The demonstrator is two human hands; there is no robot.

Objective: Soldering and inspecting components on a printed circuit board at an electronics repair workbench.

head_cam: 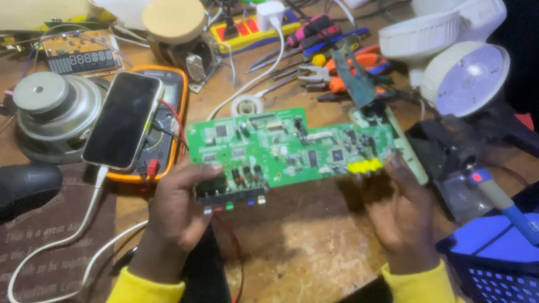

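A long green circuit board (283, 147) is held flat above the wooden workbench (299, 253), between both hands. My left hand (178, 205) grips its near left edge, thumb on top beside a row of black connectors. My right hand (399, 210) holds the right end near the yellow connector block (365, 166). Both sleeves are yellow. The board carries several chips and small parts.
A phone (122, 119) lies on an orange multimeter (172, 106) at left, beside a loudspeaker (56, 108). Pliers and screwdrivers (330, 65) lie behind the board. A soldering iron (502, 200) with a blue handle and white lamp heads (467, 78) sit at right. A blue basket (514, 280) stands near right.
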